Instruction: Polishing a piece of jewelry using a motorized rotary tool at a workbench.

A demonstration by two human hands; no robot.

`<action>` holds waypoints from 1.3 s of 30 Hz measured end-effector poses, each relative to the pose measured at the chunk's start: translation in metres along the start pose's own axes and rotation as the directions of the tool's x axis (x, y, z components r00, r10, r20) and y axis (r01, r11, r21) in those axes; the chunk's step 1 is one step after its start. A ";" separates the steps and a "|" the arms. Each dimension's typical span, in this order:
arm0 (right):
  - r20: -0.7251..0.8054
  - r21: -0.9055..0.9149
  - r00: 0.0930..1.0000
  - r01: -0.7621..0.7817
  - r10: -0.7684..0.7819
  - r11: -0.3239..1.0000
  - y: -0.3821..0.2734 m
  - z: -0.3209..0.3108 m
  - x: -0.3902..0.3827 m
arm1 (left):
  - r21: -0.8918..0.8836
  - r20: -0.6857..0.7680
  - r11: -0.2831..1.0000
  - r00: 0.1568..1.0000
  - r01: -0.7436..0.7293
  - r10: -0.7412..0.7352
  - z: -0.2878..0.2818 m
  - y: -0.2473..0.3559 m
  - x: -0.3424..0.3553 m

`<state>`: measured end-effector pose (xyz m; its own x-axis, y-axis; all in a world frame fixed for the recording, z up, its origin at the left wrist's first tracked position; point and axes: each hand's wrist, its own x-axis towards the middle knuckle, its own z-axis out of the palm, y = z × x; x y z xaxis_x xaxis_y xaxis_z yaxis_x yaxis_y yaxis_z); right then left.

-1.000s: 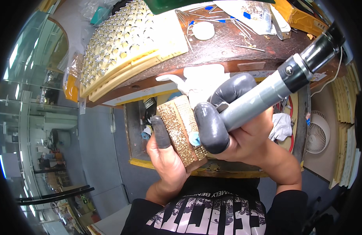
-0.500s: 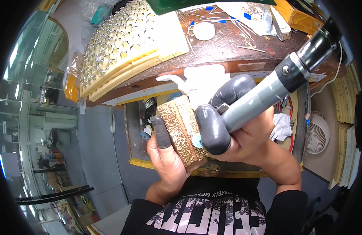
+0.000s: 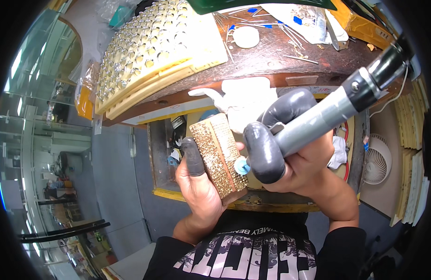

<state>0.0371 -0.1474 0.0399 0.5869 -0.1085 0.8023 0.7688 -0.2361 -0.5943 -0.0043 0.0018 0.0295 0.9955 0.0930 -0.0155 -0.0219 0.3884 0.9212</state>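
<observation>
The left hand (image 3: 199, 186) is closed around a flat gold-textured block (image 3: 221, 156), its thumb, capped in a dark rubber cot, pressed on the block's left edge while the fingers clamp from behind. The right hand (image 3: 299, 163) is wrapped tight around a grey rotary handpiece (image 3: 327, 114), with dark cots on the thumb and forefinger pinching near its nose. A small blue polishing tip (image 3: 242, 165) at the end of the handpiece touches the block's lower right edge. The block is held tilted in the air, just in front of the brown workbench (image 3: 271, 58) and above the open drawer (image 3: 169, 186) beneath it. Behind the block, against the bench edge, sits a white bench pin wrapped in cloth (image 3: 246, 100). Further back on the bench, to the left of the block, a pale tray packed with rows of small metal pieces (image 3: 150, 46) rests at a slant, and loose thin rods (image 3: 295, 39) and a white round lid (image 3: 246, 36) lie to the right of it. A small fan (image 3: 378, 161) stands well to the right of the block. The likely risk is the spinning tip skating off the narrow edge and scoring the textured face or catching a covered finger, since the block is braced only by hand and not against the pin; too much pressure could also twist the block out of the left grip and drop it into the drawer.
</observation>
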 end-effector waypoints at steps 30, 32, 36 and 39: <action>0.063 0.047 0.998 0.018 -0.021 0.999 0.002 -0.001 -0.002 | 0.005 0.034 1.000 0.999 0.014 -0.014 -0.005 -0.001 0.001; 0.068 0.048 0.997 0.019 -0.022 0.999 0.002 -0.001 -0.003 | 0.009 0.030 1.000 1.000 0.006 -0.007 -0.005 0.000 0.001; 0.056 0.040 0.998 0.016 -0.018 0.999 0.004 -0.002 -0.004 | 0.012 0.026 1.000 1.000 -0.003 0.003 -0.005 -0.005 0.002; 0.059 0.014 0.998 0.029 -0.029 0.999 0.004 0.000 -0.004 | 0.023 0.013 1.000 1.000 0.000 0.000 -0.005 -0.004 0.002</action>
<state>0.0380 -0.1481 0.0338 0.5780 -0.0445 0.8148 0.7888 -0.2252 -0.5719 -0.0027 0.0051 0.0237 0.9967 0.0809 -0.0109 -0.0196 0.3671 0.9300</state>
